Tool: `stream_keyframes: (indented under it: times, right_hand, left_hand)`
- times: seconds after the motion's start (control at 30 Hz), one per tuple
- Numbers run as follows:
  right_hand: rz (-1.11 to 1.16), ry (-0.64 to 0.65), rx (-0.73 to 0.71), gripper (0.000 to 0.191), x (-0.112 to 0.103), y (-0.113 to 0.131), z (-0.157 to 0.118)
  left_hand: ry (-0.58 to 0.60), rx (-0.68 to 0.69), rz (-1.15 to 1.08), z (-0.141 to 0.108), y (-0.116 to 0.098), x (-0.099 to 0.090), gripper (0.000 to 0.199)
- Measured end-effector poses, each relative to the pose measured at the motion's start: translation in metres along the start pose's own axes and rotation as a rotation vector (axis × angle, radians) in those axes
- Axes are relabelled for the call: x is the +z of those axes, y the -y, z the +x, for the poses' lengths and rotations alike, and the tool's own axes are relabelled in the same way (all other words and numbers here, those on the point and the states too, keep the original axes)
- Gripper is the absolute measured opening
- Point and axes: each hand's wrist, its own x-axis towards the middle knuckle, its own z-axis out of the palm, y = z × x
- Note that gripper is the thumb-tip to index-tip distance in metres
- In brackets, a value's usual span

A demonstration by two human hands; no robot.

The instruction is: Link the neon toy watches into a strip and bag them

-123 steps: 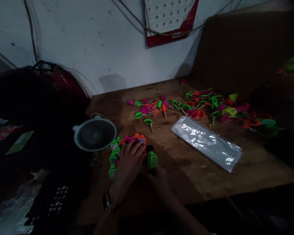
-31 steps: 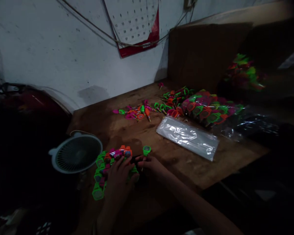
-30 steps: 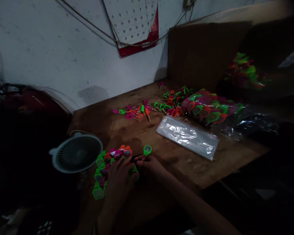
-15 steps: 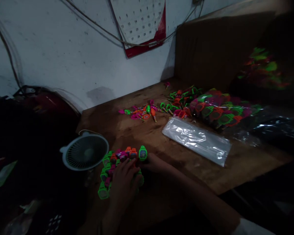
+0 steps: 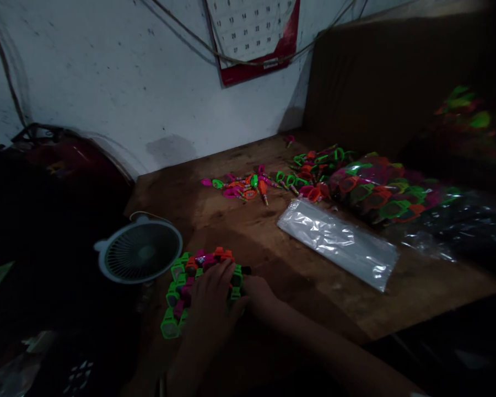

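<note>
A cluster of toy watches (image 5: 170,325), mostly bright green with some pink and orange ones, stands packed together on the wooden table. My left hand (image 5: 213,295) lies over the right part of the cluster, fingers stretched across the watches and thumb apart. At the cluster's right edge is my right hand (image 5: 259,293), closed, its fingertips partly hidden beside a green toy watch (image 5: 236,275). The dim light hides the exact grip there. Other watches are covered by my left hand.
A small round grey fan (image 5: 143,251) stands left of the watches. Flat clear plastic bags (image 5: 337,240) lie to the right. Loose colourful toy pieces (image 5: 248,187) are scattered at the back, near a filled clear bag (image 5: 380,190). A cardboard box (image 5: 355,94) stands behind.
The green watch that my right hand held above the cluster's right corner has come down to the cluster's right edge. My right hand moved lower, and the camera view shifted slightly.
</note>
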Motion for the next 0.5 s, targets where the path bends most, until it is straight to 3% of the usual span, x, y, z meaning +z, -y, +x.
stream_keyframes:
  times: [0.1,0.2,0.3,0.37,0.43,0.5]
  right_hand:
    - [0.087,0.061,-0.152,0.023,-0.011,-0.014,0.005]
    - [0.183,0.006,-0.206,0.023,-0.063,-0.039,0.034]
    - [0.077,-0.369,0.148,0.021,-0.133,-0.06,0.084]
    - [0.024,-0.513,0.313,0.023,-0.167,-0.071,0.117]
    - [-0.006,-0.563,0.399,0.022,-0.183,-0.078,0.141]
    - [-0.021,-0.57,0.384,0.02,-0.184,-0.083,0.15]
  left_hand:
    - [0.06,0.083,0.073,0.015,-0.002,0.002,0.048]
    - [-0.031,0.123,0.075,0.021,-0.003,0.007,0.032]
    - [-0.15,0.135,0.082,0.022,-0.001,0.013,0.025]
    - [-0.171,0.144,0.102,0.022,0.001,0.016,0.025]
    - [-0.186,0.174,0.127,0.022,0.003,0.018,0.026]
    - [-0.202,0.203,0.148,0.021,0.005,0.018,0.03]
